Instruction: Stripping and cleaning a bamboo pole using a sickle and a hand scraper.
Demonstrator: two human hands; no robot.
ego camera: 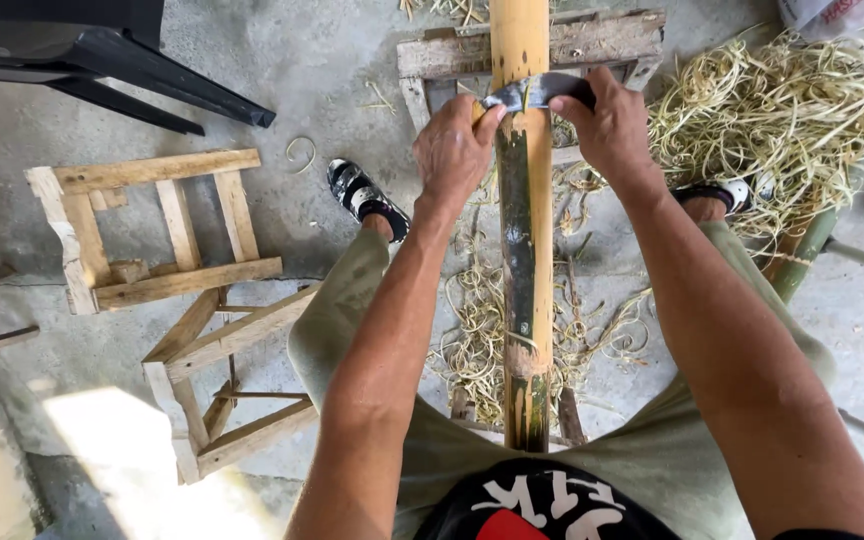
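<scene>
1. Yellow bamboo, a thick bamboo pole [524,300], runs straight up the middle of the head view, its long axis pointing away from the person. Its near end sits between the knees and its far end passes over a rough wooden frame [592,45] at the top edge. A dark green strip of skin remains along its left side.
2. A curved metal blade [532,92] lies crosswise over the pole, just short of the wooden frame.
3. The left hand [455,150] is clenched on the blade's left end, thumb pressed against the pole. The right hand [609,125] is clamped around the blade's dark right handle. Both forearms flank the pole.
4. A heap of pale curled shavings [782,120] fills the concrete floor to the right of the pole, and thinner shavings trail under it towards the person.
5. A green bamboo stalk [817,240] lies slanted at the right, partly buried by the heap.
6. Two sandalled feet rest on the floor, one either side of the pole.
7. Left of the person an overturned wooden stool [167,290] lies on its side. A dark bench [102,60] crosses the top left corner.
</scene>
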